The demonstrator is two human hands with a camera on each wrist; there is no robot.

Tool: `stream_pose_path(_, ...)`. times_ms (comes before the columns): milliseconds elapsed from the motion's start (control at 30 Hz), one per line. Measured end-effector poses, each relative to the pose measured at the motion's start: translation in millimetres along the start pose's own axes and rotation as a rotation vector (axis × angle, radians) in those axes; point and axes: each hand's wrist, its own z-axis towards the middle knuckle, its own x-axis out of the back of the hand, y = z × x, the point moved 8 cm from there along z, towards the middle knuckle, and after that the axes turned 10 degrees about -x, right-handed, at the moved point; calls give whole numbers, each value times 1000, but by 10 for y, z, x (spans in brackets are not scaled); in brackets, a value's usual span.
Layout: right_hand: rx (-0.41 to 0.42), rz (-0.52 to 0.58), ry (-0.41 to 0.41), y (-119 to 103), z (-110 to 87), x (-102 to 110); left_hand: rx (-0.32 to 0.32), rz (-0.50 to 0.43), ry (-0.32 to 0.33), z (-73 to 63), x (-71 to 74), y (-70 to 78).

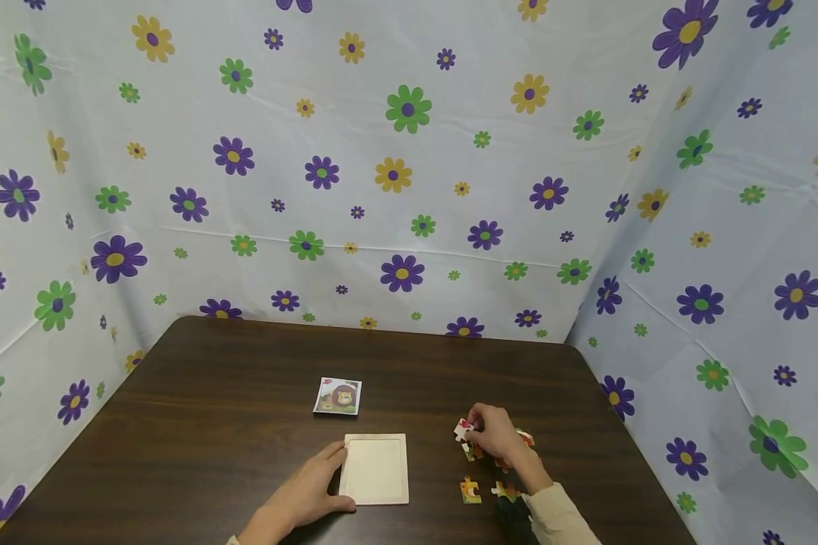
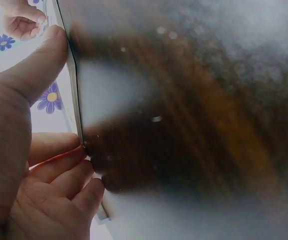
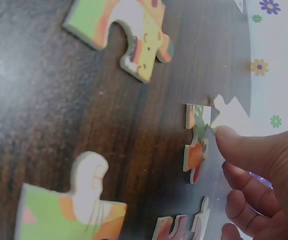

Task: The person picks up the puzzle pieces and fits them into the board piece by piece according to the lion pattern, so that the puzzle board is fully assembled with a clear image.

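Observation:
A square pale wooden puzzle tray (image 1: 375, 471) with a raised rim lies on the table. My left hand (image 1: 308, 488) rests at its left side, thumb and fingertips touching the edge. In the left wrist view, the thumb (image 2: 46, 62) and fingers lie spread along that edge. My right hand (image 1: 499, 435) pinches a jigsaw piece (image 1: 462, 429) with white and red on it, between thumb and fingers. That piece (image 3: 231, 115) shows pale in the right wrist view. Just beneath it lies another jigsaw piece (image 3: 196, 142), coloured orange and green.
A card with a lion picture (image 1: 338, 397) lies behind the tray. Several loose jigsaw pieces lie around the right hand, among them a yellow-orange piece (image 1: 470, 490) and one near the sleeve (image 1: 506, 490). A flowered cloth (image 1: 409, 189) hangs behind the dark table (image 1: 245, 393).

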Motion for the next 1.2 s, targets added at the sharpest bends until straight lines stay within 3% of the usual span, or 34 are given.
stream_pose_path(367, 129, 76, 8, -228, 51, 160, -8, 16, 22, -14, 29, 16)
stream_pose_path(567, 153, 134, -103, -583, 95, 111, -9, 28, 24, -15, 39, 23)
stream_pose_path(733, 200, 209, -187, -985, 47, -87, -15, 26, 20, -3, 26, 38)
stream_pose_path(933, 226, 243, -245, -1332, 17, -568, -18, 14, 22, 1, 28, 26)
stream_pose_path(1033, 231, 256, -235, -1418, 19, -761, -15, 25, 17, -1, 18, 13)
stream_pose_path(1200, 219, 260, -146, -1447, 52, -920, -12, 21, 1, -3, 4, 11)
